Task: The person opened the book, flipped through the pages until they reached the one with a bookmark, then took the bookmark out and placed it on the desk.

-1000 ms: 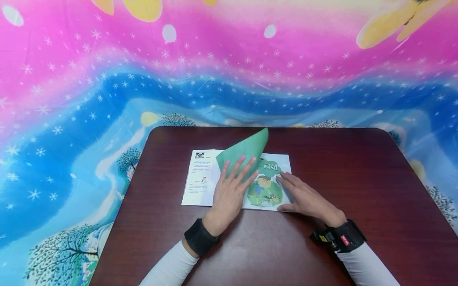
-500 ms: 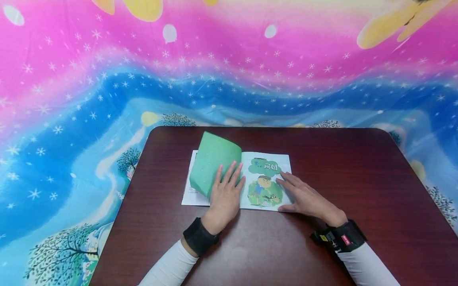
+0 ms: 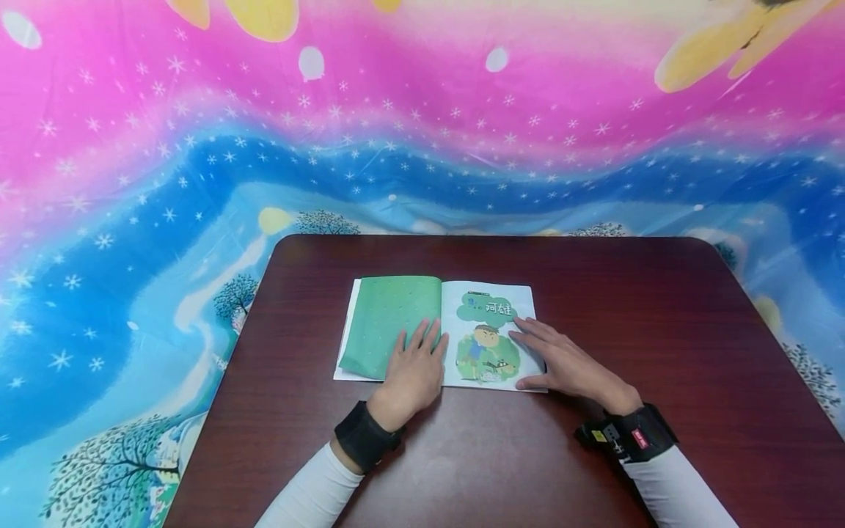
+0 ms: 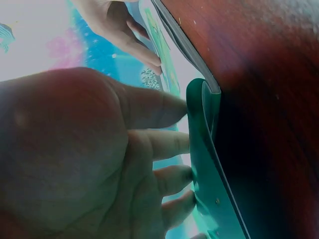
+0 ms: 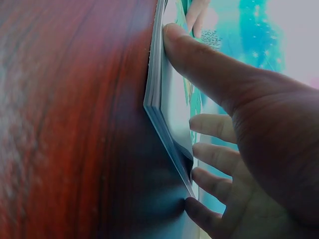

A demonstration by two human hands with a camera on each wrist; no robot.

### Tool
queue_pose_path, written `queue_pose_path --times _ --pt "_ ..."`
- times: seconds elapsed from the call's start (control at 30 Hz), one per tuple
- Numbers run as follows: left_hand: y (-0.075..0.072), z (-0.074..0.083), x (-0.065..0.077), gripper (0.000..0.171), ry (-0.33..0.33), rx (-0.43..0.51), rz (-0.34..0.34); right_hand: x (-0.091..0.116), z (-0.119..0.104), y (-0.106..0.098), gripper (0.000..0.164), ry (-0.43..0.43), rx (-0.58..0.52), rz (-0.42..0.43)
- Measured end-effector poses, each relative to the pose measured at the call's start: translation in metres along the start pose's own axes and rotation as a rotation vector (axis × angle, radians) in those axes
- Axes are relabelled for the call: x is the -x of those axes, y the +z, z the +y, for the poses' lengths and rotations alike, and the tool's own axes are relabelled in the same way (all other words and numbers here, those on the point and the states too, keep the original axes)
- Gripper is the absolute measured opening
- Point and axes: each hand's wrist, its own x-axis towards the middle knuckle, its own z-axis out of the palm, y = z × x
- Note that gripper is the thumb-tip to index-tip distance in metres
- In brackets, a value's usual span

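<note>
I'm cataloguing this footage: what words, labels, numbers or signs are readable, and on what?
"阿雄": green cloud, book's right page.
Smaller characters beside it, dark strip above: too small to read.
Red label, yellow label on right wristband: unreadable.

There was room on the table (image 3: 647, 308) on the L and R sides of the book (image 3: 441, 301), plus a strip behind it, so a hand could go by. Past the far edge, a big cloth (image 3: 422, 110) blocked the way. L hand (image 3: 412, 374) covered part of the green pg (image 3: 386, 312), and R hand (image 3: 574, 367) blocked the white pg's (image 3: 488, 341) R edge. Btwn them was a gap over the pic.
</note>
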Motion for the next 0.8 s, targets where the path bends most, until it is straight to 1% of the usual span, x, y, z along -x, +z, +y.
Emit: queue_pose_path --times 0.2,0.3,0.6,0.8 --pt "0.0001 0.0006 0.0022 0.065 0.011 0.057 -0.002 0.0006 0.0007 -0.0005 0.09 -0.013 -0.005 0.005" --pt "0.0 0.0008 0.0032 0.07 0.014 0.07 0.001 0.0003 0.001 -0.0008 0.089 -0.025 0.002 0.01" --pt "0.0018 0.0034 0.0025 0.095 0.032 0.142 0.014 -0.0012 -0.0037 -0.0021 0.084 0.026 0.047 -0.01" --pt "0.0024 0.0073 0.0004 0.096 0.029 0.179 0.019 -0.0009 -0.0054 -0.0011 0.081 0.025 0.066 0.03"
